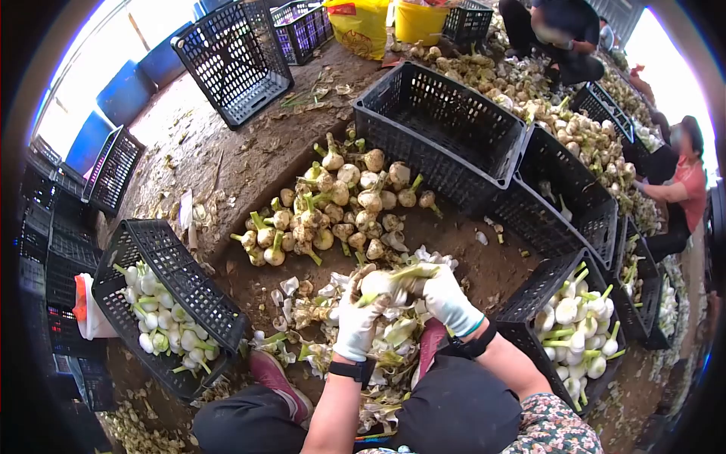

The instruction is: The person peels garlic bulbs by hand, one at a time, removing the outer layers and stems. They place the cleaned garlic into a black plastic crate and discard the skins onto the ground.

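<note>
My left hand (356, 312), in a white glove, is wrapped round a pale garlic bulb (376, 286). To its right, my gloved right hand (445, 293) is closed at the green stem end of the same bulb, its fingertips partly blurred. Below both hands lies a heap of peeled garlic skins (393, 337) between my shoes. Just beyond is a pile of dirty, unpeeled garlic bulbs (333, 208) with short green stems.
Black crates of clean white garlic stand at my left (162, 318) and right (578, 333). A large black crate (446, 132) is ahead. A knife-like tool (189, 219) lies on the ground to the left. People (673, 181) sit at the right by a long garlic heap (560, 140).
</note>
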